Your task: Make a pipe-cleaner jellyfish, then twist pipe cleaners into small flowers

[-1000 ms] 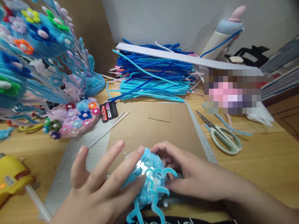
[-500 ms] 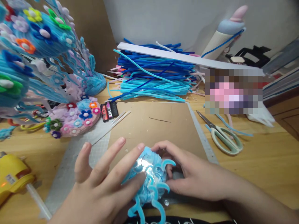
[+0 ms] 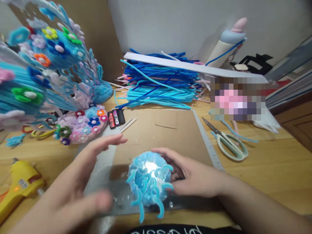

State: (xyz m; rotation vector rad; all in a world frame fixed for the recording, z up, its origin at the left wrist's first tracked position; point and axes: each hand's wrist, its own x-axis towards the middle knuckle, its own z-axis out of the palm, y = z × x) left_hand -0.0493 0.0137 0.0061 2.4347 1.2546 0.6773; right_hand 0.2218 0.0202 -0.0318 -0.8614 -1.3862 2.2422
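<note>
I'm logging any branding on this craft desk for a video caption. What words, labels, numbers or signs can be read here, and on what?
"OK": possibly, on the small black and pink lighters, too blurred to be sure.
White print on the black cloth at the bottom edge: cut off, unreadable.
Label on the yellow glue gun: too small to read.
Cutting mat edge markings: too blurred to read.

White lettering on the black garment [image 3: 170, 230] is unreadable.
</note>
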